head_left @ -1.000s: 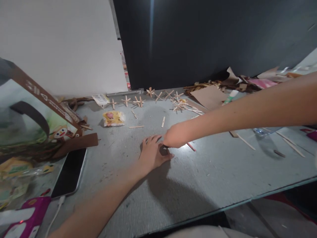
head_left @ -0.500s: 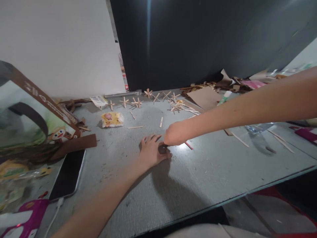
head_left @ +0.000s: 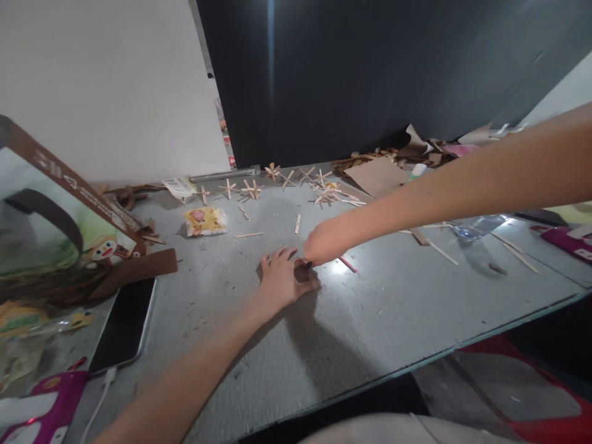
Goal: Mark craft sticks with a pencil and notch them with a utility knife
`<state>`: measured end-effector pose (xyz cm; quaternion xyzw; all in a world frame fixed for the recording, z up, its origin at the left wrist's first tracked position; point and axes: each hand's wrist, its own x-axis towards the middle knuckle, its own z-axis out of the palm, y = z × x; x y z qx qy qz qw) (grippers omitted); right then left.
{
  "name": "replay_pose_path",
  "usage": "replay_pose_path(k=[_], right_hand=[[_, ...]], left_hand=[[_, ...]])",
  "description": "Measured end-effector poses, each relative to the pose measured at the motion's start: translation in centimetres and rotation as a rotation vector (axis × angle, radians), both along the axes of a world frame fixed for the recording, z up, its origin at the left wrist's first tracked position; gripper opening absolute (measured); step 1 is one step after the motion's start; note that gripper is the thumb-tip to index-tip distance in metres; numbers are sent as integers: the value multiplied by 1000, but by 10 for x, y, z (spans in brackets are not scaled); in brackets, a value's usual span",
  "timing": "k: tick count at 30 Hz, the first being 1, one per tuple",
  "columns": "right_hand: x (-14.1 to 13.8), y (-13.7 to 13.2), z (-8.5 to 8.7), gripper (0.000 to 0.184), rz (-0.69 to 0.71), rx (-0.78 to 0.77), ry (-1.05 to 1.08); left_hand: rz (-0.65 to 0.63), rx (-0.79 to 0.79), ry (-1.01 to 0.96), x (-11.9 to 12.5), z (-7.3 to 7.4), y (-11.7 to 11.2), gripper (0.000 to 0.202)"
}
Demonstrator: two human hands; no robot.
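My left hand [head_left: 280, 279] rests on the grey table with its fingers spread. Its thumb and index finger form a gap right beside my right hand [head_left: 325, 242], which is closed. A small dark tip shows under the right fingers, but what they grip is hidden. A thin red stick [head_left: 348, 265] lies just to the right of that hand, its far end covered. Beyond the hands lie a short pale wooden stick [head_left: 298, 224] with a dark mark and another flat wooden stick [head_left: 248, 234].
Several star-shaped stick pieces [head_left: 252, 189] stand along the back. A yellow packet [head_left: 206, 221] lies left of centre. At left are a phone [head_left: 124, 324], a purple-white tool [head_left: 58, 401] and a printed bag [head_left: 50, 191]. Cardboard [head_left: 377, 177] and a clear plastic item [head_left: 478, 227] lie right.
The view has shifted slightly, so the table things appear a little further left. My hands keep nearly the same place and pose, the right one still closed beside the left.
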<state>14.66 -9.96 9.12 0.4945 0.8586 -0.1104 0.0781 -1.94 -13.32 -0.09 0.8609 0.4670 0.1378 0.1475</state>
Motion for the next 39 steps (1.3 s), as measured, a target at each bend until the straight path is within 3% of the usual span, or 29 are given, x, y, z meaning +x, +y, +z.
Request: replay_pose_path(k=[4,8,13,18,21,25,31,35,39], right_hand=[[-6,-13,20,38,151,-163,-178],[-11,-17,27,38,148,-240,-230],[-7,-5,12,43,-45,-420,-301],[0,6,-3,41,-541,-759,-97],[4,6,-2,37,-605,-924,-46],[11,0,2,43,-609,-1031,72],[30,-11,-2,46,-504,-1006,169],[52,-18,-8,42,-307,-703,369],[63,-34,-20,33,-359,-515,568]], left_hand=[[-3,-31,18,-1,3,1,47],[-1,-7,8,-1,2,-1,52],[-6,40,-2,-2,-5,0,55],[-7,54,-21,-2,-8,1,54],[-12,36,-14,-2,-4,-1,52],[6,10,-9,0,2,-2,49],[26,-39,-24,-1,5,-4,64],[37,-56,-59,-2,6,-6,60],[75,-55,-86,-1,7,-8,70]])
